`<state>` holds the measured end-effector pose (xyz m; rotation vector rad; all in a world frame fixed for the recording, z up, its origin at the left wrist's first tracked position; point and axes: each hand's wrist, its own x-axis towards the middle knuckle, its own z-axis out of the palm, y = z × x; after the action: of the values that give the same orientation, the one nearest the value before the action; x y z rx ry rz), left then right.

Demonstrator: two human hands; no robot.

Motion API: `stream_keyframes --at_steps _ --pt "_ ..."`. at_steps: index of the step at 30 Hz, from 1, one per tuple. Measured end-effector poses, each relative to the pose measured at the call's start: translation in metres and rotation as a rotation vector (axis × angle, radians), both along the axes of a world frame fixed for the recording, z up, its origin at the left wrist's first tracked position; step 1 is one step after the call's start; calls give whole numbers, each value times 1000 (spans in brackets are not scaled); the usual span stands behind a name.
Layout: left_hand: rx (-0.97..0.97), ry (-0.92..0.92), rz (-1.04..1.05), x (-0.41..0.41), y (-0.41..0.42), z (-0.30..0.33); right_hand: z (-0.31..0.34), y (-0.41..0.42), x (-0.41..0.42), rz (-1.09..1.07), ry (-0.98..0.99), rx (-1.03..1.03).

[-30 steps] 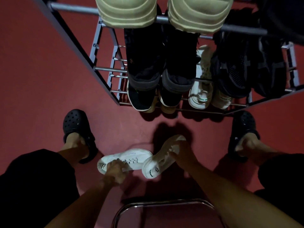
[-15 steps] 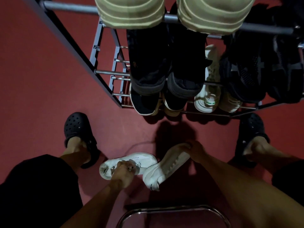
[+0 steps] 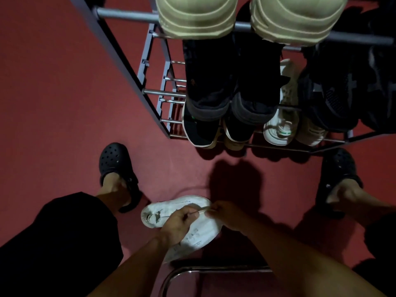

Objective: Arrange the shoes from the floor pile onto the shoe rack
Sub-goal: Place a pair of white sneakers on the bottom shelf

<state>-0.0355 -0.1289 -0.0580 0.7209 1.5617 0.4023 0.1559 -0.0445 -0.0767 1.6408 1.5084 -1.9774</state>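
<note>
- Now the left hand [image 3: 177, 224] grips a white sneaker [image 3: 162, 213] from above, fingers curled over its laced middle, where a second ago it held the same shoe lower, by the collar.
- Just beside it, the right hand [image 3: 225, 213] pinches the toe end of a second white sneaker [image 3: 199, 239], fingers curled round its edge; a thin lace stretches between the two hands.
- Half a second ago the two shoes lay side by side in a shallow V with a gap at the toes; now they overlap, the second sneaker tucked under the left wrist, sole side partly up, slanting toward the camera.
- Both hands have drawn together over the pair, which sits low above the red floor [image 3: 53, 103]; whether it touches the floor cannot be told.
- Black clogs are on both feet, the left clog [image 3: 115, 161] and the right clog [image 3: 338, 168] well apart on either side of the shoes.
- Ahead stands the shoe rack [image 3: 150, 67], a grey metal frame with rod shelves.
- On it sit beige shoes [image 3: 197, 16] on top, black high-tops [image 3: 207, 82] below them, white sneakers [image 3: 278, 129] lower down and dark mesh shoes [image 3: 330, 97] on the right.
- Closest to the camera, a curved chrome tube [image 3: 192, 271] crosses under the forearms.
</note>
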Motion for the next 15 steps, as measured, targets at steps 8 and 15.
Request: stream_keyframes --at_steps 8,15 --pt "-84 10 -18 2 -11 -14 -62 -5 -20 -195 -315 -16" --pt "-86 81 55 0 -12 -8 -53 -3 -36 -66 -263 -8"
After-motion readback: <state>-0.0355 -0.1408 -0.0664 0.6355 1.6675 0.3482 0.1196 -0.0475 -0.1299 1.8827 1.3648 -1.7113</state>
